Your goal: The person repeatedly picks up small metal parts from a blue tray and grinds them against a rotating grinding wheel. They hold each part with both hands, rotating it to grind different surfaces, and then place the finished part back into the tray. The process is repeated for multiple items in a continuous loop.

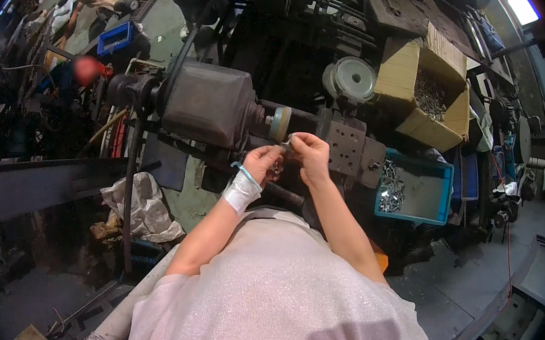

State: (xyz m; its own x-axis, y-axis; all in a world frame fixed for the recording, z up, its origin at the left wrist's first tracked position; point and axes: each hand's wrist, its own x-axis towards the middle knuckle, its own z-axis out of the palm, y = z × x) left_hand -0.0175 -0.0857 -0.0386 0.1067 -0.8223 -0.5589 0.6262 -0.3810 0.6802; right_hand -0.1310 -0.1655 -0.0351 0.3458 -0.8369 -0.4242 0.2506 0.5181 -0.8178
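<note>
My left hand (262,164) and my right hand (311,159) meet in front of a lathe-like machine, fingers pinched on a small metal piece (286,147). Its exact kind is too small to make out. A white wrap and a light blue band circle my left wrist. Just beyond the fingertips is a pale, blue-rimmed wheel (280,124) on the spindle of the dark headstock (208,102). Right of my hands sits a metal block with rows of holes (345,148).
A teal bin (447,195) with shiny small metal parts stands at the right. Behind it, an open cardboard box (399,67) holds many small metal pieces. A round metal disc (354,78) sits at the machine's back. A crumpled white sack (142,206) lies at the lower left.
</note>
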